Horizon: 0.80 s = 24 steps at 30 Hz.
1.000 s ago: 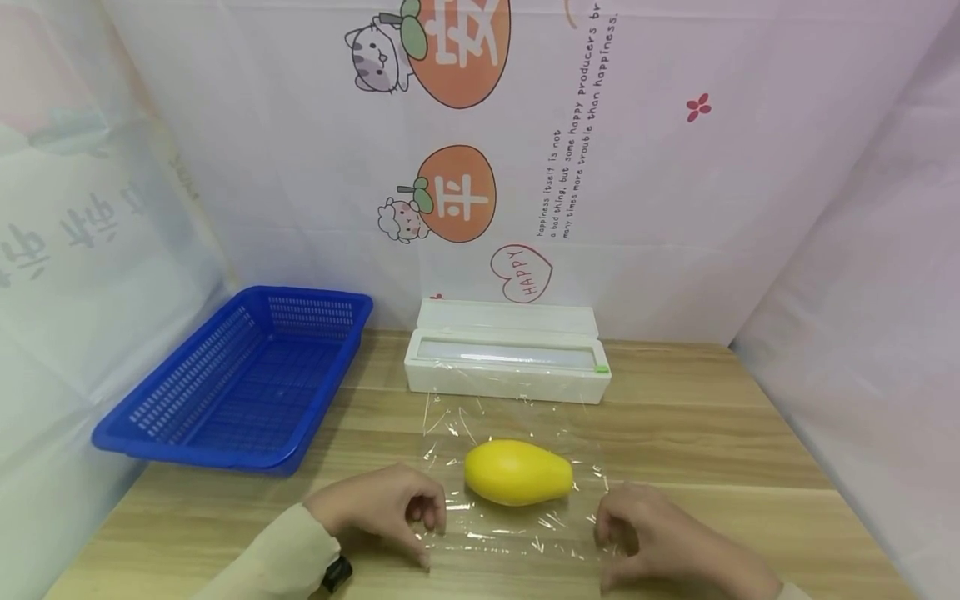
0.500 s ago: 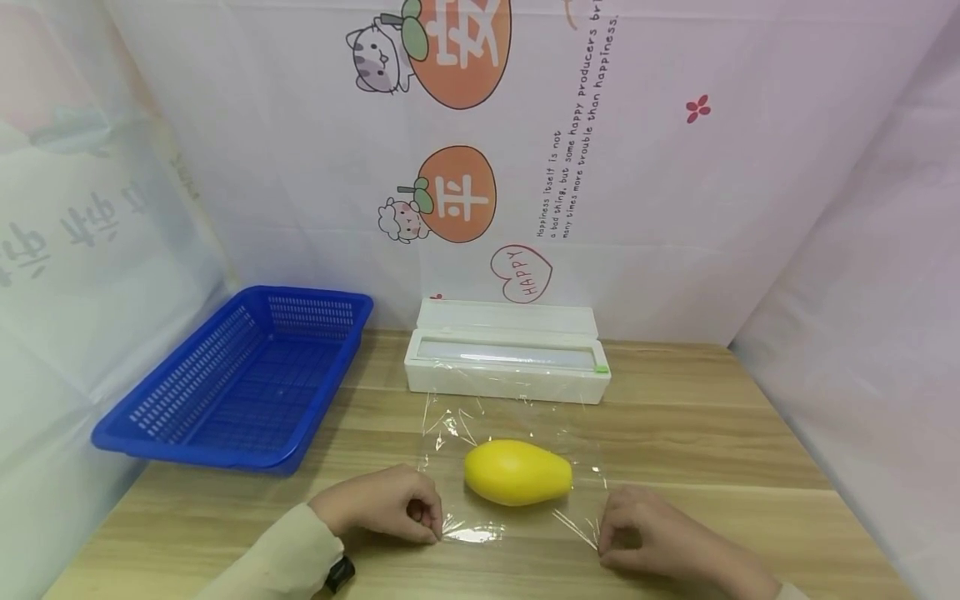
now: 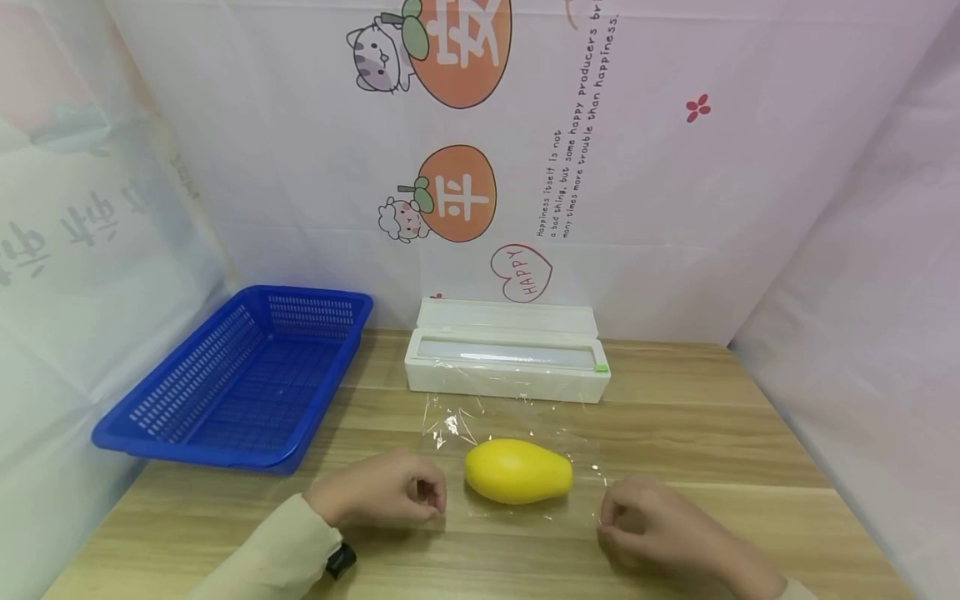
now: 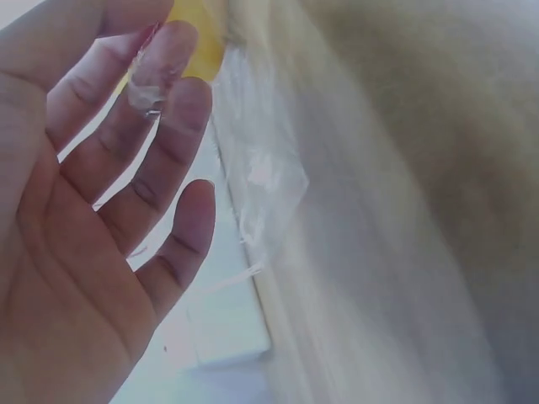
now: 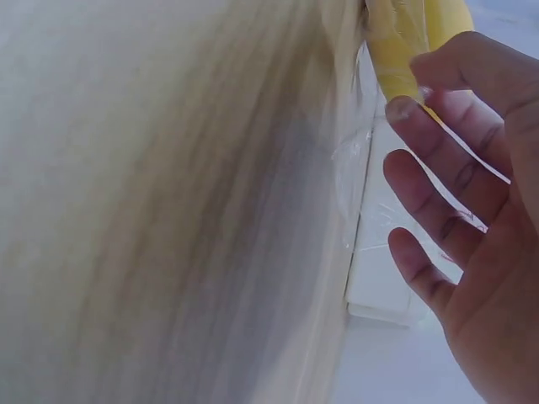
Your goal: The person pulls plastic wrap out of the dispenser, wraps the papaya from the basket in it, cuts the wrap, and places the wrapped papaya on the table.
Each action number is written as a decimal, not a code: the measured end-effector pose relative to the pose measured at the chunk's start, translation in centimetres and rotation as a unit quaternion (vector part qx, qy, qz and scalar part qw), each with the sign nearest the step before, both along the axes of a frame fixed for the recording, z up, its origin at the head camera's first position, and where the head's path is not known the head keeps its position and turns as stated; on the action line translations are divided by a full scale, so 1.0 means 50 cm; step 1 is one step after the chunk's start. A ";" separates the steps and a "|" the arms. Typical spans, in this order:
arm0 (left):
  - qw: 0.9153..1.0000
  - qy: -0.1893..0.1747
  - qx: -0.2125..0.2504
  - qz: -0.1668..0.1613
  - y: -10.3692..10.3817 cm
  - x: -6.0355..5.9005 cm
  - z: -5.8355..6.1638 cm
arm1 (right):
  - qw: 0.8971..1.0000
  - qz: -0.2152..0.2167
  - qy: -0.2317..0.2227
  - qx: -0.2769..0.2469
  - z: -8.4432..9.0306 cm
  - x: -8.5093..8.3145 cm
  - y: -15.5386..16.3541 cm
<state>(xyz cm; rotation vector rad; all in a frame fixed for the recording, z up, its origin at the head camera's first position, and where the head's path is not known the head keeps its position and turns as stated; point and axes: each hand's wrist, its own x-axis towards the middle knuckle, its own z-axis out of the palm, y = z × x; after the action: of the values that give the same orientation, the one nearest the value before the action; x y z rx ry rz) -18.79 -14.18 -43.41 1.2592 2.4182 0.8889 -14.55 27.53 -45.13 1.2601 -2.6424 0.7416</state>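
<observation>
A smooth yellow papaya-shaped fruit (image 3: 517, 472) lies on its side on a clear sheet of cling film (image 3: 450, 427), narrow end to the right. The film runs back to a white cling film dispenser (image 3: 506, 383), whose lid stands up. My left hand (image 3: 384, 490) pinches the film's near left corner between thumb and forefinger; in the left wrist view the other fingers (image 4: 152, 181) are loosely bent. At the near right corner my right hand (image 3: 667, 529) pinches the film likewise. Both hands are apart from the fruit in the head view. Film (image 4: 265, 181) hangs slack beside the left fingers.
A blue plastic basket (image 3: 330, 392) stands at the left on the wooden table (image 3: 697, 425). Printed white cloth (image 3: 660, 208) encloses the back and sides. A green slider (image 3: 601, 368) sits at the dispenser's right end.
Both hands have closed their fingertips on the near corners of the cling film, then raised that edge slightly. The fruit and dispenser have stayed in place.
</observation>
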 end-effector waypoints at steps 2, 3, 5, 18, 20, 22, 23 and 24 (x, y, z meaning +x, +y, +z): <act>1.000 0.002 -0.001 0.005 0.001 -0.002 0.006 | 1.000 -0.001 0.008 -0.002 0.004 -0.001 0.000; 1.000 0.004 0.002 0.002 0.001 -0.005 0.006 | 1.000 -0.002 0.010 -0.003 0.006 -0.001 0.000; 1.000 0.012 0.012 -0.009 0.002 -0.011 0.006 | 1.000 -0.015 0.014 0.000 0.011 -0.001 0.001; 0.999 0.023 0.036 -0.008 0.002 -0.028 0.005 | 0.997 -0.046 0.067 -0.013 0.008 -0.005 0.008; 0.999 0.025 0.034 -0.004 0.003 -0.029 0.006 | 0.996 -0.039 0.077 -0.020 0.007 -0.008 0.008; 0.999 0.026 0.036 -0.001 0.005 -0.030 0.009 | 0.996 -0.033 0.084 -0.026 0.006 -0.011 0.008; 0.999 0.028 0.037 0.000 0.006 -0.030 0.010 | 0.995 -0.032 0.086 -0.028 0.006 -0.012 0.008; 0.999 0.029 0.040 0.001 0.006 -0.031 0.011 | 0.995 -0.031 0.086 -0.030 0.006 -0.013 0.008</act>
<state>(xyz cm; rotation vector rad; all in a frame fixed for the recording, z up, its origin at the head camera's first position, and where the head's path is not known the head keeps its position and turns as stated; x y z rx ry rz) -20.34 -13.86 -42.84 1.3292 2.4515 0.9714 -15.20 27.92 -44.82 1.1645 -2.4906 0.6655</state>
